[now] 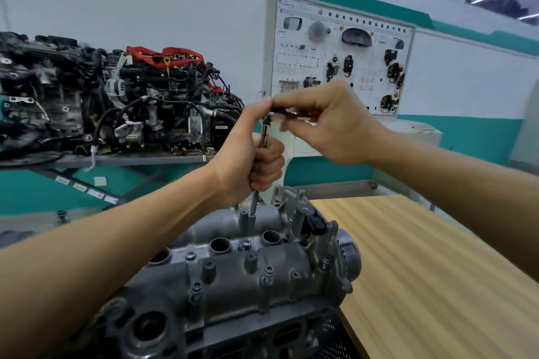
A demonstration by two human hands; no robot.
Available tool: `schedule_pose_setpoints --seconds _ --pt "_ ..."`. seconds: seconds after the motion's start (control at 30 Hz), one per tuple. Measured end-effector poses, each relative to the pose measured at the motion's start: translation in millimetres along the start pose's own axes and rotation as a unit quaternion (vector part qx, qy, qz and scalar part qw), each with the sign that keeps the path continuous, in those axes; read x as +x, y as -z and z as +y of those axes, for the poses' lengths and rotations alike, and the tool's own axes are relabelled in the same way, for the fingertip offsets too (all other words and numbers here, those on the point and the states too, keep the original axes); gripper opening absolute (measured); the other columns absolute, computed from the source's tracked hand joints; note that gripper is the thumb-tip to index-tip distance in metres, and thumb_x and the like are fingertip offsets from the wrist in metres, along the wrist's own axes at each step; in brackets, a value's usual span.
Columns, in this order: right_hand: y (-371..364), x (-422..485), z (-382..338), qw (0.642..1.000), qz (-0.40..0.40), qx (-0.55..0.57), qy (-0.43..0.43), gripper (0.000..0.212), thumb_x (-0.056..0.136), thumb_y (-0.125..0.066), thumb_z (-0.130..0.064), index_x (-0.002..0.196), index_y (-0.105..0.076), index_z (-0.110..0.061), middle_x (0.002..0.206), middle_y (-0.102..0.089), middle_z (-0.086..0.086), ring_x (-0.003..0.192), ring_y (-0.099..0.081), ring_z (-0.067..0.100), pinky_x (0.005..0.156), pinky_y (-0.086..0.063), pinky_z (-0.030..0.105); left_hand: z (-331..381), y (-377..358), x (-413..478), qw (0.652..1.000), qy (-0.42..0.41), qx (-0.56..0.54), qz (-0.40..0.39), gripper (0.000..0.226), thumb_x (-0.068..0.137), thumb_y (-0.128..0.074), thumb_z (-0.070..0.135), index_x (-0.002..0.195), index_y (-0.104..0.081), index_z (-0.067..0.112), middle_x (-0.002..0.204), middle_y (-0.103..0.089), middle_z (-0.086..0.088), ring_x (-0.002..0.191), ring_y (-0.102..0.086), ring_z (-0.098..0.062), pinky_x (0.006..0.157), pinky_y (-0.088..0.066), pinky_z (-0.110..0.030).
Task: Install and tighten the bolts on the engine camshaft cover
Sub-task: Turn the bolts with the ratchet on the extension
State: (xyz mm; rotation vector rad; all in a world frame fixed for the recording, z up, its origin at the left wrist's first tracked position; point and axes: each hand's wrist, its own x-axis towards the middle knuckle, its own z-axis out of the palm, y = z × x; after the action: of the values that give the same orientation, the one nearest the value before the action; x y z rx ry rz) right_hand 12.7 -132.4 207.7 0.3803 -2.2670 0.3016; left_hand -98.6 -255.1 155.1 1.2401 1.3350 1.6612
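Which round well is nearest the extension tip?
The farthest well, beside the black connector; the extension lands just behind it. The other two lie nearer the camera.

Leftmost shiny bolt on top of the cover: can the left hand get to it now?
Probably not yet: the left hand grips the extension bar. Nothing covers the bolt, though.
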Motion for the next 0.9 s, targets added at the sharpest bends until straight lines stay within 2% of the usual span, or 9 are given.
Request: schedule_pose_setpoints --seconds 0.07,0.2,0.27,0.37,0.47,0.53,0.6,0.8,0.9 --pt "-7.8 -2.5 1.0 1.0 -0.012 -0.019 -0.002 0.036 0.086 -0.067 0.004 0.117 -0.073 -0.013 0.095 -0.077 0.005 0.078 -0.071 0.016 0.071 -0.054 0.025 -5.8 4.0 -1.4 0.999 -0.003 -0.007 0.033 0.06 0.08 -0.035 0.073 0.047 -0.024 0.024 0.048 -0.015 0.005 0.046 -0.01 -0.016 0.044 -0.007 -0.028" --pt "-13.0 2.8 -3.3 0.999 -0.022 -0.023 -0.014 0.031 0.086 -0.071 -0.006 0.115 -0.074 -0.018 0.085 -0.076 -0.003 0.064 -0.062 0.001 0.062 -0.044 0.012 -6.8 10.4 -5.0 0.997 -0.013 -0.022 0.076 0.057 0.088 -0.033 0.065 0.051 -0.021 0.024 0.048 -0.014 0.005 0.045 -0.008 -0.017 0.04 -0.01 -0.023" --pt "-11.8 3.5 -5.0 0.998 -0.03 -0.045 -0.018 0.026 0.087 -0.073 -0.013 0.112 -0.076 -0.019 0.079 -0.073 -0.007 0.061 -0.059 0.001 0.061 -0.041 0.01 -6.6 11.9 -6.0 0.996 -0.01 -0.03 0.084 0.057 0.09 -0.032 0.064 0.051 -0.021 0.023 0.048 -0.013 0.005 0.045 -0.008 -0.017 0.04 -0.01 -0.022" --pt "-7.4 -1.6 -2.8 0.997 -0.005 -0.072 -0.027 0.016 0.088 -0.071 -0.028 0.099 -0.077 -0.018 0.07 -0.069 -0.008 0.06 -0.058 0.007 0.059 -0.042 0.017 -6.3 10.5 -5.7 0.996 -0.015 -0.04 0.077 0.058 0.091 -0.03 0.063 0.049 -0.021 0.024 0.046 -0.013 0.005 0.044 -0.007 -0.016 0.041 -0.008 -0.023" --pt "-5.7 -10.8 5.6 0.994 0.049 -0.083 -0.051 0.025 0.089 -0.066 -0.041 0.087 -0.077 -0.019 0.065 -0.067 -0.003 0.056 -0.058 0.014 0.054 -0.046 0.033 -5.4 8.5 -3.7 0.996 -0.021 -0.051 0.071 0.057 0.091 -0.029 0.064 0.05 -0.017 0.025 0.046 -0.011 0.005 0.045 -0.005 -0.016 0.044 -0.004 -0.025" --pt "-5.5 -18.2 12.4 0.991 0.094 -0.07 -0.069 0.028 0.09 -0.064 -0.04 0.082 -0.076 -0.017 0.063 -0.067 -0.001 0.056 -0.06 0.018 0.053 -0.048 0.039 -5.7 7.8 -2.3 0.995 -0.024 -0.055 0.074 0.056 0.091 -0.029 0.064 0.053 -0.015 0.024 0.046 -0.011 0.005 0.046 -0.004 -0.016 0.045 -0.002 -0.025" --pt "-6.0 -24.9 19.2 0.986 0.126 -0.051 -0.092 0.029 0.091 -0.065 -0.039 0.078 -0.075 -0.015 0.062 -0.067 0.001 0.055 -0.059 0.019 0.051 -0.048 0.038 -6.3 7.0 -0.6 0.995 -0.026 -0.051 0.079 0.056 0.092 -0.028 0.064 0.054 -0.014 0.025 0.046 -0.011 0.005 0.047 -0.003 -0.016 0.046 -0.002 -0.025" --pt "-8.7 -30.7 24.6 0.983 0.139 -0.014 -0.116 0.025 0.091 -0.068 -0.034 0.078 -0.076 -0.013 0.062 -0.066 -0.002 0.053 -0.055 0.007 0.05 -0.04 0.019 -8.3 6.5 1.8 0.995 -0.026 -0.042 0.081 0.058 0.092 -0.029 0.063 0.05 -0.02 0.026 0.046 -0.013 0.005 0.046 -0.004 -0.016 0.046 -0.003 -0.026" --pt "-9.3 -31.2 23.6 0.982 0.147 -0.009 -0.116 0.024 0.091 -0.069 -0.03 0.078 -0.076 -0.011 0.064 -0.067 0.001 0.056 -0.057 0.012 0.051 -0.044 0.026 -8.7 5.4 1.5 0.995 -0.025 -0.043 0.081 0.056 0.093 -0.028 0.063 0.052 -0.018 0.025 0.046 -0.013 0.005 0.046 -0.004 -0.016 0.046 -0.003 -0.026"
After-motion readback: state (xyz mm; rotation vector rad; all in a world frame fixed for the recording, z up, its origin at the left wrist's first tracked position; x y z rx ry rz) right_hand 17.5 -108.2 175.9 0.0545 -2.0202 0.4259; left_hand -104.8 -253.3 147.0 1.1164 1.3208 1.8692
